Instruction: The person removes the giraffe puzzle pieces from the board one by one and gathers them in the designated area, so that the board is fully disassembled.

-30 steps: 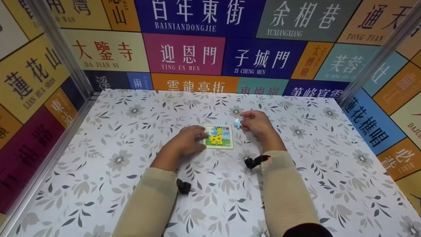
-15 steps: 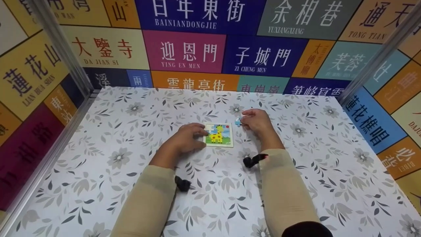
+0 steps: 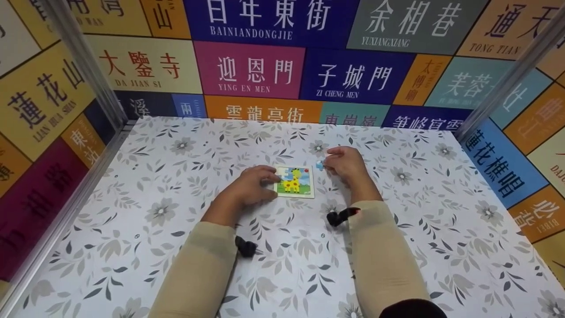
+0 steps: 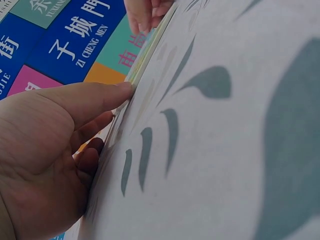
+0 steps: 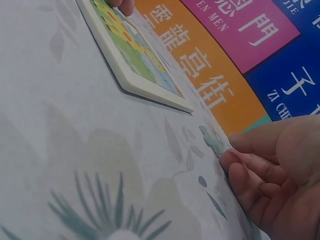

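Note:
A small square giraffe jigsaw puzzle (image 3: 295,182) lies flat in its pale frame on the table, with a light gap at its upper left. My left hand (image 3: 252,185) holds the frame's left side, thumb near the lower corner and fingertips higher up. In the left wrist view, that thumb (image 4: 102,100) meets the frame's edge. To the right of the puzzle, my right hand (image 3: 346,163) pinches a light blue puzzle piece (image 3: 320,164) between thumb and fingers. The right wrist view has this piece (image 5: 212,140) low over the cloth, apart from the frame; its far part is covered by the fingers.
A white cloth (image 3: 176,247) with grey flowers and leaves covers the table. Panels with coloured signs (image 3: 251,70) stand behind and at both sides, joined by metal posts (image 3: 90,62). Small black devices (image 3: 337,217) stick out from both sleeves.
The blue puzzle piece has turned a little in my right fingers, so less of its face shows. Both hands and the puzzle stay nearly where they were.

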Motion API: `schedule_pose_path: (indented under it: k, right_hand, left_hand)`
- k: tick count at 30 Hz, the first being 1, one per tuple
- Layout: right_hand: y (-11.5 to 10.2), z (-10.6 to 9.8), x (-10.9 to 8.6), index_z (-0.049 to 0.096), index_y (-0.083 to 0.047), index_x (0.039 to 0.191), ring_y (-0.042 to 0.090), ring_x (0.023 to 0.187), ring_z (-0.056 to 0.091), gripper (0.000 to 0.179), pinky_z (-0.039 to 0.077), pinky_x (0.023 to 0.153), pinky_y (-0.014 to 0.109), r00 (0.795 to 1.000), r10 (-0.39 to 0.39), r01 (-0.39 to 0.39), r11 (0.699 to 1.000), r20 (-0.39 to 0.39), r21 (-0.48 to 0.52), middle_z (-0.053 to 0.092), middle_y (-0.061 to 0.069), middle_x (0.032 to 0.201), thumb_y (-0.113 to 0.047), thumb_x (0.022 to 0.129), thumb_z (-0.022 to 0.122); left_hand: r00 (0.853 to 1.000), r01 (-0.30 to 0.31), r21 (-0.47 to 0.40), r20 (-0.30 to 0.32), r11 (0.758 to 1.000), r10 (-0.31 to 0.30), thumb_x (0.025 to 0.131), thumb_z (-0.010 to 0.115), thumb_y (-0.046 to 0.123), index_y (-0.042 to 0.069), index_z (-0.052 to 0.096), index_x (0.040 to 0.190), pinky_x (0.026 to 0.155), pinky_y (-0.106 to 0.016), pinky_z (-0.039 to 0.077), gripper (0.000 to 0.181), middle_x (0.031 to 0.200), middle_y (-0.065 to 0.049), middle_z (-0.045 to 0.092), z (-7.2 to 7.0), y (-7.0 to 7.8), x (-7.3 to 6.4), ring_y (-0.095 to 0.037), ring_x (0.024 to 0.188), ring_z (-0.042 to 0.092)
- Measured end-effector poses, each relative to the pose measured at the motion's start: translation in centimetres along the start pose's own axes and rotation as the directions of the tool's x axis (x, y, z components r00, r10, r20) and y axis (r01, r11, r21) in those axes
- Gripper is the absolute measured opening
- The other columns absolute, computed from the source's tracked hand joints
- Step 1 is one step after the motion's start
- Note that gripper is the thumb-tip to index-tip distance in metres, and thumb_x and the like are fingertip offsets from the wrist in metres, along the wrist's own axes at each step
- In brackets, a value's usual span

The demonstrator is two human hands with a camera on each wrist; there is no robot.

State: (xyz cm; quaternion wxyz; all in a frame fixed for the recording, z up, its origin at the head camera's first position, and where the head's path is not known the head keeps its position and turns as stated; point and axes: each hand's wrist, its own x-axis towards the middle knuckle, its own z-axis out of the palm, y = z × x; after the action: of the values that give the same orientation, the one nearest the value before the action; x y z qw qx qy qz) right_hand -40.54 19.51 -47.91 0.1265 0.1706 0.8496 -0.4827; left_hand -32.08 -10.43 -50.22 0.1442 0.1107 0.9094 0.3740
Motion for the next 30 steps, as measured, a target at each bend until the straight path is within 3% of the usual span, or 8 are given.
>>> schedule_pose_path:
  k: [4, 8, 11, 15, 18, 24, 30]
  right_hand:
    - [-0.2, 0.0, -0.3, 0.066, -0.023, 0.137, 0.022, 0.104, 0.069, 0.037, 0.058, 0.088, 0.035, 1.000, -0.008, 0.008, 1.000, -0.011, 0.002, 0.073, 0.004, 0.121, -0.019, 0.101, 0.072]
    - [-0.2, 0.6, -0.8, 0.068, -0.021, 0.139, 0.023, 0.101, 0.067, 0.038, 0.057, 0.086, 0.034, 0.991, -0.134, 0.134, 0.991, 0.019, -0.018, 0.072, 0.007, 0.122, -0.021, 0.102, 0.072]
    - [-0.6, 1.3, -1.2, 0.069, -0.019, 0.140, 0.022, 0.101, 0.066, 0.040, 0.057, 0.087, 0.032, 0.966, -0.244, 0.248, 0.968, 0.084, -0.041, 0.071, 0.007, 0.123, -0.023, 0.101, 0.074]
    - [-1.5, 2.2, -1.9, 0.069, -0.018, 0.140, 0.021, 0.105, 0.067, 0.042, 0.058, 0.090, 0.034, 0.932, -0.306, 0.328, 0.940, 0.193, -0.093, 0.071, 0.005, 0.123, -0.028, 0.100, 0.076]
    - [-2.1, 2.8, -2.3, 0.068, -0.018, 0.142, 0.025, 0.107, 0.071, 0.043, 0.060, 0.088, 0.036, 0.910, -0.327, 0.367, 0.921, 0.255, -0.129, 0.072, 0.004, 0.122, -0.030, 0.101, 0.075]
    - [-2.4, 3.8, -2.6, 0.070, -0.018, 0.141, 0.023, 0.107, 0.071, 0.043, 0.059, 0.088, 0.034, 0.875, -0.373, 0.432, 0.890, 0.308, -0.147, 0.074, 0.004, 0.121, -0.031, 0.100, 0.076]
    - [-1.9, 4.7, -2.4, 0.070, -0.018, 0.140, 0.025, 0.122, 0.068, 0.044, 0.057, 0.106, 0.044, 0.840, -0.379, 0.473, 0.862, 0.388, -0.183, 0.073, 0.005, 0.129, -0.029, 0.098, 0.078]
  left_hand:
    - [1.000, 0.002, -0.005, -0.001, 1.000, -0.002, 0.092, 0.083, 0.028, 0.029, 0.075, 0.134, 0.136, -0.048, 0.024, 0.043, 0.164, 0.016, 0.048, 0.1, 0.1, -0.1, -0.022, 0.165, 0.027]
    - [0.999, -0.032, 0.027, 0.005, 0.999, 0.032, 0.093, 0.082, 0.028, 0.027, 0.073, 0.137, 0.136, -0.049, 0.024, 0.045, 0.166, 0.012, 0.047, 0.0, 0.1, -0.2, -0.025, 0.165, 0.026]
    - [0.998, -0.061, 0.050, 0.011, 0.997, 0.060, 0.094, 0.081, 0.028, 0.025, 0.072, 0.140, 0.136, -0.050, 0.023, 0.046, 0.167, 0.008, 0.047, -0.1, 0.1, -0.3, -0.028, 0.165, 0.027]
    - [0.999, -0.049, 0.046, 0.014, 0.998, 0.049, 0.094, 0.081, 0.029, 0.027, 0.072, 0.139, 0.136, -0.049, 0.024, 0.045, 0.167, 0.009, 0.047, -0.2, 0.1, -0.2, -0.026, 0.164, 0.028]
    - [0.999, -0.044, 0.047, 0.016, 0.998, 0.043, 0.094, 0.081, 0.030, 0.027, 0.073, 0.137, 0.136, -0.049, 0.024, 0.044, 0.166, 0.010, 0.048, -0.2, -0.1, 0.0, -0.026, 0.164, 0.029]
    - [0.998, -0.055, 0.061, 0.021, 0.997, 0.054, 0.094, 0.081, 0.031, 0.026, 0.073, 0.137, 0.135, -0.049, 0.024, 0.044, 0.166, 0.009, 0.049, -0.2, -0.1, 0.1, -0.026, 0.163, 0.031]
    - [0.997, -0.069, 0.054, 0.023, 0.996, 0.068, 0.094, 0.081, 0.030, 0.025, 0.073, 0.138, 0.135, -0.050, 0.025, 0.044, 0.167, 0.008, 0.048, -0.3, -0.1, 0.0, -0.027, 0.163, 0.030]
